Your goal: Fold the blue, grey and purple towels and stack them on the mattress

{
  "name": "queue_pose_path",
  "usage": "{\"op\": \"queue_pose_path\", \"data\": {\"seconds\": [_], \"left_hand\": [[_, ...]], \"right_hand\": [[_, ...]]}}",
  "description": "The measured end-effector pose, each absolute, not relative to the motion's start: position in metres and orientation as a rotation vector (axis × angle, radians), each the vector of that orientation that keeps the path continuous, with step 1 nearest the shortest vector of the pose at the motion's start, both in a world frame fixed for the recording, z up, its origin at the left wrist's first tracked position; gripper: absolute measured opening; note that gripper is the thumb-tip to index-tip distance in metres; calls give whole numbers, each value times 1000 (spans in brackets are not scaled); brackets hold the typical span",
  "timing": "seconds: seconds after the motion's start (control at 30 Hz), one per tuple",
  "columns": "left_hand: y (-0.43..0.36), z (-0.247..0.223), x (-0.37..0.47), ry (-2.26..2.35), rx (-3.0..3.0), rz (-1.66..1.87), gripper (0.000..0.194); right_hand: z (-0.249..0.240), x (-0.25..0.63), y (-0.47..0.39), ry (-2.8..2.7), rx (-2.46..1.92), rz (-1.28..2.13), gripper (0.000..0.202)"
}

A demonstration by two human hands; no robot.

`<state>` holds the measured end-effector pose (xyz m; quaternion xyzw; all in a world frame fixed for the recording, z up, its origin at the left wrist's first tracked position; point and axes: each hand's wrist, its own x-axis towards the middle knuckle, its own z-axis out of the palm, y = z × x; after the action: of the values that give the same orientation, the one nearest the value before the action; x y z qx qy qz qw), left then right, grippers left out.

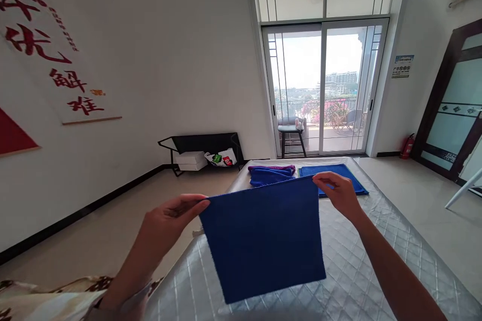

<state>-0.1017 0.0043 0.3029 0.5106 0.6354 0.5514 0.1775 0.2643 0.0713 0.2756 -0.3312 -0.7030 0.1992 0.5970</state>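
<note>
A: What is being held?
B: A blue cloth [263, 241] is held up above the quilted pad [346, 256]. It is spread out like a square sheet.
A: How is it held?
B: One top corner is pinched by the left hand [169, 220], and the other top corner is pinched by the right hand [339, 193]. The hands are held well apart, with the cloth hung between them.
A: What is laid on the pad?
B: At its far end, a blue and purple heap [269, 177] is seen on the left, and a flat blue stack [344, 170] on the right.
A: Can any writing be read?
B: On the wall [135, 75] left of the pad, a scroll [56, 55] is hung, with big red Chinese writing. Low down, 解 and 难 can be read. Past the pad's far right, a wall sign [402, 66] is seen, but its words are too small.
A: Any brands?
B: Left of the pad's far end, a white bag [222, 157] is set in a black rack [207, 143]. Green and red marks are seen on it, too small to be read.
</note>
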Motion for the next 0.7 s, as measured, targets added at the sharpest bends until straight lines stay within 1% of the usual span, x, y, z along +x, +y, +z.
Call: {"op": "queue_pose_path", "data": {"seconds": [0.2, 0.37, 0.7], "left_hand": [[1, 308, -92, 1798, 1482, 1528, 56], [1, 312, -91, 1797, 1520, 1510, 55], [5, 313, -97, 1850, 1608, 1492, 54]], "right_hand": [[262, 271, 71, -1667, -830, 477, 26], [254, 273, 72, -1745, -846, 417, 26], [266, 279, 61, -1842, -846, 303, 27]]}}
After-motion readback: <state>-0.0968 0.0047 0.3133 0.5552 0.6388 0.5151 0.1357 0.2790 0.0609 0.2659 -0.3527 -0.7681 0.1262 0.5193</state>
